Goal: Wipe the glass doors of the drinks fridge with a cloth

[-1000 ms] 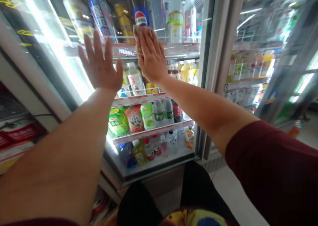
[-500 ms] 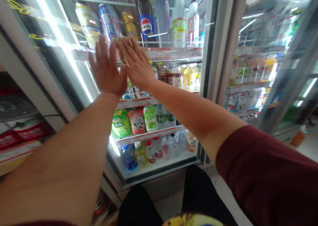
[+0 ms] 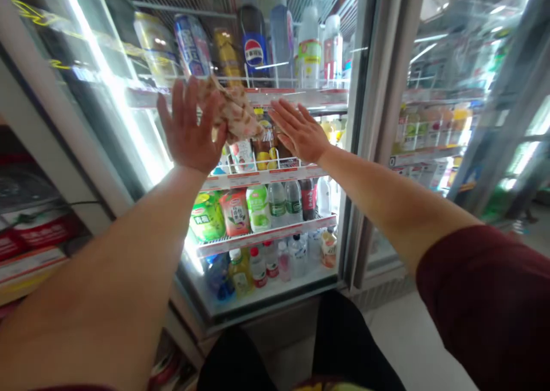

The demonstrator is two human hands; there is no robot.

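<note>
1. A crumpled beige cloth with brown speckles (image 3: 234, 113) is hanging against the clear glass fridge door (image 3: 129, 121), just below the level of the top shelf, between the person's two hands.
2. The left hand (image 3: 189, 130) is spreading its fingers wide and flat towards the glass, its fingertips touching the cloth's left edge; whether it is actually pinching the cloth cannot be told.
3. The right hand (image 3: 301, 132) is lying open with its fingers straight, just beside the cloth's right edge and gripping nothing.
4. Behind the glass, four tiers of drinks are showing, and one dark cola bottle with a round red, white and blue label (image 3: 252, 41) is standing on the top tier above the cloth.
5. One grey metal door frame (image 3: 387, 116) is rising to the right of both hands.
</note>
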